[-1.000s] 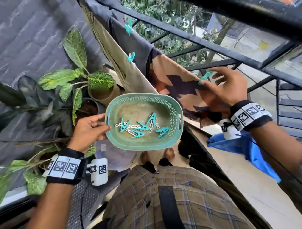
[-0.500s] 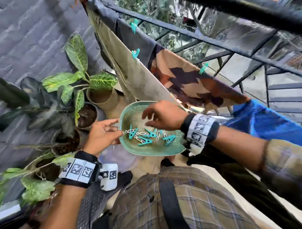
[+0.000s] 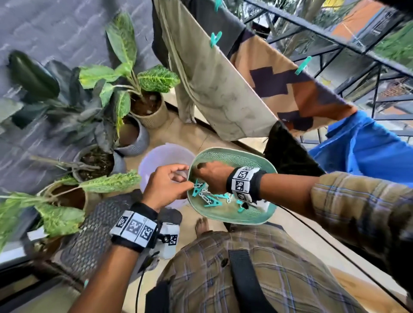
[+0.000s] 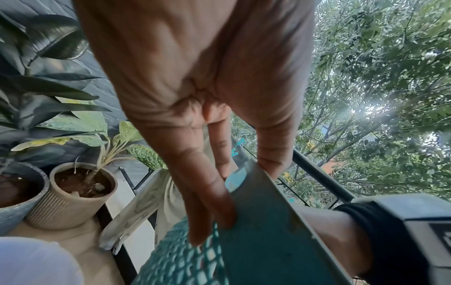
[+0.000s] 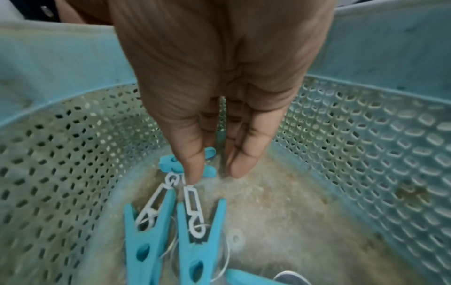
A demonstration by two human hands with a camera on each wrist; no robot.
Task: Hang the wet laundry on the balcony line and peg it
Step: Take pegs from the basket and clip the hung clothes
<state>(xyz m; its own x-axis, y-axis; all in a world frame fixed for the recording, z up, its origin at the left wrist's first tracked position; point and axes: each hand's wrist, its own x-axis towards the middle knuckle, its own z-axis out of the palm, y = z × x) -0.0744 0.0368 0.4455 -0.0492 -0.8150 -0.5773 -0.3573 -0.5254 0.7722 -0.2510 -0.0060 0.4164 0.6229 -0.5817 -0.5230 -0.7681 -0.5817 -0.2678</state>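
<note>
The left hand point(image 3: 165, 185) is gripping the basket point(image 3: 257, 217) by its rim. The right hand point(image 3: 212, 176), fingers extended, is touching the pegs point(image 3: 210, 200) at the basket's left edge, grasping none. Linked by white clips, several may be lifting together and spilling.

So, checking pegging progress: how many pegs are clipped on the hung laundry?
3: top peg at the frame's upper edge, middle peg on the beige cloth, third peg on the brown patterned cloth. Others may sit out of view.
</note>
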